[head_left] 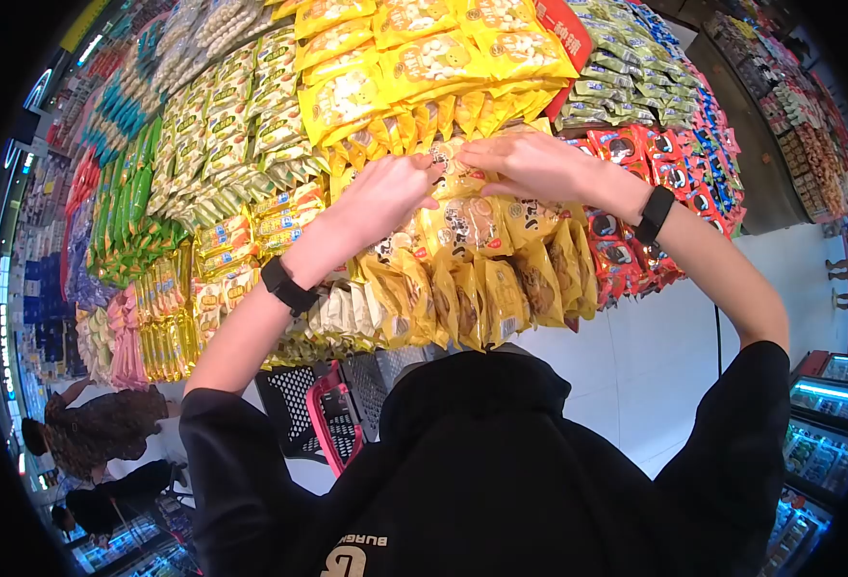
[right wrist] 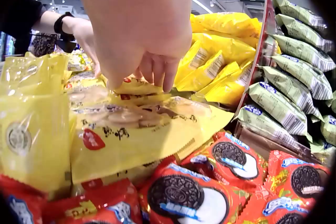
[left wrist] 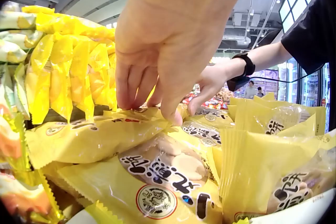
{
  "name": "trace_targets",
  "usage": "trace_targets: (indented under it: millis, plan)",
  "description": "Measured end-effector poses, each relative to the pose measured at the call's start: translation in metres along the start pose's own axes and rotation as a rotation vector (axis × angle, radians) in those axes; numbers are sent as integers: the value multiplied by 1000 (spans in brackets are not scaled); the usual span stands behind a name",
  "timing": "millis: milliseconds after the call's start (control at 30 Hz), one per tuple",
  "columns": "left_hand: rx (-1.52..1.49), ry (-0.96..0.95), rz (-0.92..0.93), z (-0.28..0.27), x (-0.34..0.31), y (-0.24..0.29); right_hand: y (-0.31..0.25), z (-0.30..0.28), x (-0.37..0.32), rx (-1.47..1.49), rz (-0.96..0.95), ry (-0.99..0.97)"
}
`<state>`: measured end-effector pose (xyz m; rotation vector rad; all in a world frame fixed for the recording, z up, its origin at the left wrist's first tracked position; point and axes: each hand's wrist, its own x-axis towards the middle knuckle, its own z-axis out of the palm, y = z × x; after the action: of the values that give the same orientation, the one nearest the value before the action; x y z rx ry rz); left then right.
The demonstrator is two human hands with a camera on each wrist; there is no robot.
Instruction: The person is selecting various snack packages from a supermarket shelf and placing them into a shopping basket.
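Observation:
Both hands reach into a display of yellow snack bags with clear windows over round, pale biscuits. In the head view my left hand point(head_left: 388, 195) and right hand point(head_left: 530, 163) face each other at the back row, gripping a yellow biscuit bag point(head_left: 458, 177) from either side. The left wrist view has the left hand's thumb on the near side and its fingers beyond, partly hidden. Fingers and thumb of the right hand point down onto the bag point(right wrist: 137, 86) in the right wrist view. More yellow bags point(left wrist: 168, 166) lie flat before the hands, with others upright in front.
Larger yellow bags point(head_left: 433, 58) are piled behind the hands. Red cookie packs point(right wrist: 178, 192) lie to the right, with green packs point(right wrist: 294, 77) past a divider. White-green packs point(head_left: 212, 135) are stacked left. A shopping cart with a pink handle point(head_left: 328, 418) stands near my body.

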<state>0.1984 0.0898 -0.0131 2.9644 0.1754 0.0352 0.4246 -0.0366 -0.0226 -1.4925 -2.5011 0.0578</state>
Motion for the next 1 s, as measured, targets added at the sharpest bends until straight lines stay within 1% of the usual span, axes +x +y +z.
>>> trace_targets:
  millis: [33,67,133,167,267,333,433,467,500,567,600,700,800,900,933,1000]
  plan:
    - [-8,-6,-9,-2,1,0,-3,-4,2,-1,13,-29]
    - [-16,-12,-18,-3,3,0,-2,-2,5,-24,-37,33]
    - [-60,55,34,-2,5,0,4,8,10,-72,-141,157]
    - [-82,88,60,-1,6,0,4,13,11,-62,-112,149]
    - [-79,60,36,3,9,-1,1,18,11,-44,-49,144]
    - [-74,122,68,5,8,-3,-3,17,12,-41,-46,171]
    - [-50,192,112,4,2,-2,-5,8,11,-55,1,57]
    - [-40,211,128,4,0,-1,-6,5,9,-64,43,40]
    - [-66,177,107,5,-2,-1,-9,0,8,-82,29,37]
    - [-119,111,66,7,-4,-3,-4,9,3,-87,-11,90]
    - [-129,166,101,6,-5,-2,-6,8,5,-77,2,88]
    - [-125,125,64,2,-7,0,-14,4,9,-61,46,73]
    - [-118,139,80,3,-7,5,-26,-3,18,-76,80,43]
    - [-111,228,107,14,-8,5,-34,3,23,-101,104,21]
    - [-100,175,103,12,-8,6,-36,3,24,-112,123,14]
    - [-79,178,104,10,-5,5,-39,1,28,-101,167,13]
